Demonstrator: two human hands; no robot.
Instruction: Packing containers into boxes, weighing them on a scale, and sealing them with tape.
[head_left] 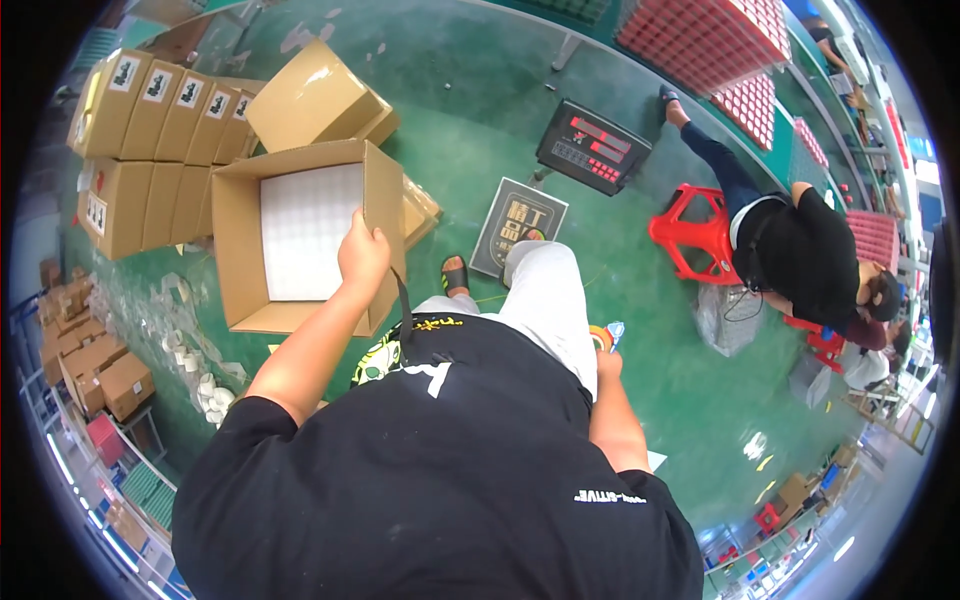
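Observation:
An open cardboard box (385,230) is tilted toward me at the left, with a white panel (312,240) lying inside it. My left hand (363,252) is closed over the box's right wall, fingers curled at its rim. Low beside my right thigh, my right hand (607,366) is closed round what looks like a tape dispenser (602,337), with an orange ring and a blue-and-white end showing. My body and leg partly hide that hand.
Stacked sealed cartons (160,150) stand at the far left, and another carton (312,98) behind the open box. A floor scale (518,225) with a dark display (594,146) lies ahead. Right: a red stool (695,232) and a co-worker (800,240) bent beside a bench.

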